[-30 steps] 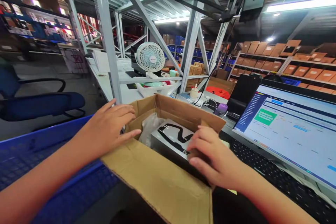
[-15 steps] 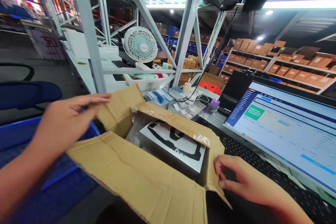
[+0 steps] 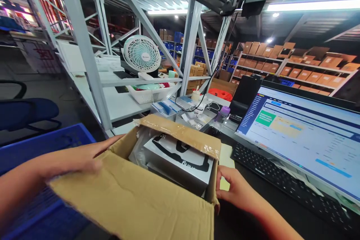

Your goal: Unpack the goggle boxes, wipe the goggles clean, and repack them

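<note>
An open cardboard box (image 3: pixel 140 195) is in front of me, its wide near flap spread towards me and its far flap, with clear tape along it, leaning over the opening. Inside lies a white and grey printed box (image 3: pixel 173 153) with a black shape on top. Clear plastic wrap (image 3: pixel 137 152) shows beside it. My left hand (image 3: pixel 74 163) lies along the cardboard box's left side, fingers stretched out and partly hidden behind it, thumb blurred over the near flap. At the right side, my right hand (image 3: pixel 233 185) has its fingers curled against the cardboard edge.
A blue crate (image 3: pixel 81 138) stands at lower left. To the right are a black keyboard (image 3: pixel 270 168) and a monitor (image 3: pixel 303 131). Behind the cardboard box are small trays, a purple-capped bottle (image 3: pixel 223 114), a white basket (image 3: pixel 149 95) and a fan (image 3: pixel 143 54). Metal posts rise beyond.
My left hand has come down from above the left flap to the box's side, and that flap no longer stands up. The right flap is folded down by my right hand. The view has shifted slightly.
</note>
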Demonstrator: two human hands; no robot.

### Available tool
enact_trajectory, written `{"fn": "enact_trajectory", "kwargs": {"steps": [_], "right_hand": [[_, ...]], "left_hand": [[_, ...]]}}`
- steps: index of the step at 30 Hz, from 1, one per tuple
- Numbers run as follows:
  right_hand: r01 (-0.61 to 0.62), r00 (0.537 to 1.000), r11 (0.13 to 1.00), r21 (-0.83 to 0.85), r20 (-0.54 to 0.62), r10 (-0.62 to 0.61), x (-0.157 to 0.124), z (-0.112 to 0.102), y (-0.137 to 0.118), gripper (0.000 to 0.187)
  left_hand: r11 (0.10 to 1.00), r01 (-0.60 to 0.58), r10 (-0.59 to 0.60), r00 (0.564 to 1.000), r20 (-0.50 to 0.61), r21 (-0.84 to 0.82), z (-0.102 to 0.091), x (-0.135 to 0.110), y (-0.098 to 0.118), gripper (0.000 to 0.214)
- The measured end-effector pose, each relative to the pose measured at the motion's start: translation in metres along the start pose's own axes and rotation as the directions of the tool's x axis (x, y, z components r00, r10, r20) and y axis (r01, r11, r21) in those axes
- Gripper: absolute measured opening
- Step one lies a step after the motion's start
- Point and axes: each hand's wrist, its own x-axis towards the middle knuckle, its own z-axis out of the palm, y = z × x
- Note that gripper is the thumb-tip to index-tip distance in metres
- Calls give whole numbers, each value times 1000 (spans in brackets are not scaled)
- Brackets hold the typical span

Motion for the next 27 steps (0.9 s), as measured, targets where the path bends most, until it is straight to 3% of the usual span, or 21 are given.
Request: {"fn": "enact_trajectory", "kwargs": {"steps": [2,4,6,8,11,14,16,19,22,24,27], "right_hand": [[-5,998,999,-50,60,8,-2,-10,-6,25],[20,995,993,-114,95,-9,-3,-22,-16,23],[111,993,979,-172,60,-103,-5,-32,-29,14],[240,970,945,-220,35,-239,-6,-36,-44,10],[339,940,871,-356,105,-324,-8,-36,-63,32],[320,938,733,-600,90,-335,-4,-36,-73,51],[280,938,641,-714,63,-340,8,-42,-71,56],[184,972,611,-770,51,-229,32,-54,-60,63],[125,988,628,-768,39,-149,50,-61,-54,86],[147,979,620,-771,24,-203,54,-62,-57,79],[120,950,547,-829,-64,-305,62,-65,-65,47]], "left_hand": [[993,-18,28,996,90,-114,1,5,7,113],[994,-44,58,989,135,-103,-1,11,6,110],[999,-32,26,992,125,41,-6,15,0,102],[962,-21,9,999,47,272,-14,14,-3,102],[837,-129,180,983,-46,532,-23,4,7,101],[796,-358,380,923,57,489,-20,-8,29,100],[795,-453,438,889,135,403,-10,-12,40,98],[826,-441,409,898,164,352,11,-14,43,87],[857,-347,347,935,71,380,27,-16,37,71],[863,-307,337,942,-3,401,34,-19,34,66],[861,-310,366,928,-68,404,41,-22,33,63]]}}
